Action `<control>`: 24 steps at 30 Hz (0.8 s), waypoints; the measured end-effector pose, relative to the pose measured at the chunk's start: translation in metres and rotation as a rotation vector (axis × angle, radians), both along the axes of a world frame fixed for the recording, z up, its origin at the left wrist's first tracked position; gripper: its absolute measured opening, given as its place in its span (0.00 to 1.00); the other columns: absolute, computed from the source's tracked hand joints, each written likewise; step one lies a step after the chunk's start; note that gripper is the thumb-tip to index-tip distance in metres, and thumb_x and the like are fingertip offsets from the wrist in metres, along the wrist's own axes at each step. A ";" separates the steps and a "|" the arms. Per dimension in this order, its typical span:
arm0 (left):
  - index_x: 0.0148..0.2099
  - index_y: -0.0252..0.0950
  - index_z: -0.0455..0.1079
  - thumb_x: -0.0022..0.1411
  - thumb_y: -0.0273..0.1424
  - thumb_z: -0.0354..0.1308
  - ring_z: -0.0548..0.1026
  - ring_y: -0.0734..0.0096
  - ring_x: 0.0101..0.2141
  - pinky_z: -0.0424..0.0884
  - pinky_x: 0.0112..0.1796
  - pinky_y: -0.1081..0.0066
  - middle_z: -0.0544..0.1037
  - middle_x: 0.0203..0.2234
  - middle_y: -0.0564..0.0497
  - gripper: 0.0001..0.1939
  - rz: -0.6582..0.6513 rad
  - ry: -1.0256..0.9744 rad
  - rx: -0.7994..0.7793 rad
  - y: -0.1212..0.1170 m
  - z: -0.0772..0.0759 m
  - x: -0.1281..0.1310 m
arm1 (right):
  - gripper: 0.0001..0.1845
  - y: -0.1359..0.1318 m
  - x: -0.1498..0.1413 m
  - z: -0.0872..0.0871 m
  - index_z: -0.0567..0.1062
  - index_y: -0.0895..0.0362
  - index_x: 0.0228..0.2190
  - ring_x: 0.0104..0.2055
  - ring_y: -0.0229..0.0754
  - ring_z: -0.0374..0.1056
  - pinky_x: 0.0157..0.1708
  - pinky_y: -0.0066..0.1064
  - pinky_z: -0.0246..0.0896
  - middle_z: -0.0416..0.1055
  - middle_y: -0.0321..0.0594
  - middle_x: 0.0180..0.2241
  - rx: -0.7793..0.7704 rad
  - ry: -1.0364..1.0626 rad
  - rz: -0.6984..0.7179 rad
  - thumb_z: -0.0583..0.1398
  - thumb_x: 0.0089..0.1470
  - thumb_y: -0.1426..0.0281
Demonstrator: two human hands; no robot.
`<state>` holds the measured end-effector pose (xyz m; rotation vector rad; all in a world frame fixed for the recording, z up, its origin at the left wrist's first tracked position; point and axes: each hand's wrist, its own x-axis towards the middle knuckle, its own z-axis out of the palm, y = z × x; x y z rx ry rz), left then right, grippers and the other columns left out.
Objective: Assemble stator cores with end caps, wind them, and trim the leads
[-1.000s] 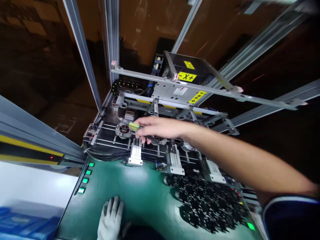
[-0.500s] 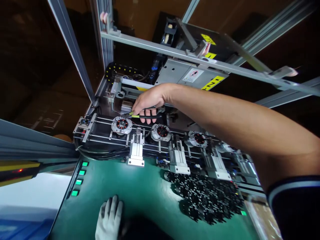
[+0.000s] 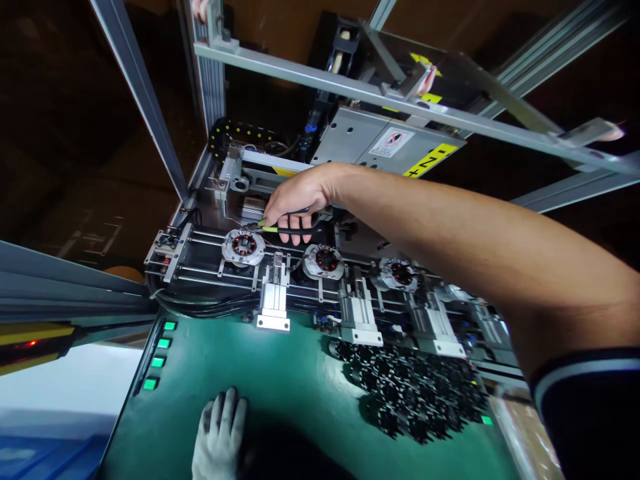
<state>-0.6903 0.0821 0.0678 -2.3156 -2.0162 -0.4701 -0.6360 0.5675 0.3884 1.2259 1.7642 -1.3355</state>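
My bare right hand [image 3: 295, 203] is closed around a pair of pliers [image 3: 271, 229] with black and yellow-green handles. The jaws point left, at the back rim of the leftmost round white fixture [image 3: 227, 251]. In that fixture sits a motor stator [image 3: 245, 246] with copper-coloured windings. Thin wire shows near the jaws, but whether they grip it I cannot tell. My left hand [image 3: 219, 437], in a whitish glove with darkened fingertips, lies flat on the green tabletop [image 3: 200, 360], its fingers stretched out and holding nothing.
More round fixtures [image 3: 323, 262] line the rails to the right, with metal slide blocks [image 3: 273, 303] before them. Many black parts [image 3: 415, 393] are massed on the right of the table. Lit green buttons [image 3: 158, 362] edge its left side. A metal frame bar [image 3: 310, 80] crosses above my arm.
The view has shifted slightly. My right hand stays at the leftmost fixture with the pliers, and my left hand still rests on the table.
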 end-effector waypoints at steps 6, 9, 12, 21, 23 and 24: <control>0.58 0.35 0.71 0.58 0.38 0.63 0.72 0.45 0.52 0.66 0.52 0.51 0.77 0.54 0.35 0.27 -0.066 0.083 0.063 0.005 0.004 -0.004 | 0.15 -0.005 0.001 0.003 0.77 0.69 0.30 0.38 0.45 0.78 0.33 0.30 0.71 0.74 0.42 0.28 0.018 -0.029 -0.016 0.56 0.66 0.73; 0.58 0.34 0.71 0.59 0.38 0.62 0.72 0.45 0.52 0.66 0.51 0.50 0.78 0.53 0.35 0.26 -0.040 0.063 0.066 0.006 0.005 -0.003 | 0.13 -0.008 0.001 0.002 0.77 0.69 0.31 0.38 0.45 0.78 0.34 0.32 0.73 0.74 0.43 0.29 0.029 -0.013 -0.029 0.57 0.65 0.74; 0.59 0.35 0.71 0.59 0.35 0.60 0.73 0.46 0.52 0.66 0.51 0.51 0.78 0.54 0.37 0.25 -0.059 0.073 0.056 0.005 0.005 -0.002 | 0.13 -0.009 0.000 0.002 0.76 0.68 0.32 0.39 0.45 0.79 0.36 0.34 0.74 0.75 0.43 0.29 0.032 0.003 -0.028 0.57 0.66 0.73; 0.60 0.37 0.70 0.60 0.35 0.62 0.72 0.46 0.53 0.67 0.52 0.51 0.77 0.54 0.37 0.26 -0.031 0.060 0.051 0.002 0.000 0.000 | 0.16 -0.009 -0.001 0.001 0.76 0.72 0.34 0.31 0.32 0.75 0.34 0.20 0.64 0.74 0.37 0.29 0.074 0.002 0.056 0.55 0.66 0.71; 0.59 0.37 0.70 0.60 0.34 0.61 0.72 0.45 0.54 0.67 0.52 0.49 0.78 0.54 0.36 0.25 0.008 0.013 0.037 0.002 -0.001 0.002 | 0.14 -0.009 0.000 0.003 0.76 0.72 0.35 0.24 0.26 0.71 0.30 0.18 0.61 0.74 0.34 0.28 0.123 0.020 0.101 0.56 0.65 0.71; 0.59 0.36 0.70 0.60 0.35 0.61 0.72 0.44 0.54 0.67 0.52 0.48 0.78 0.54 0.36 0.25 0.027 -0.010 0.034 0.002 0.000 0.003 | 0.13 -0.009 0.000 0.006 0.76 0.71 0.36 0.21 0.25 0.68 0.29 0.17 0.60 0.73 0.33 0.26 0.149 0.032 0.120 0.57 0.64 0.72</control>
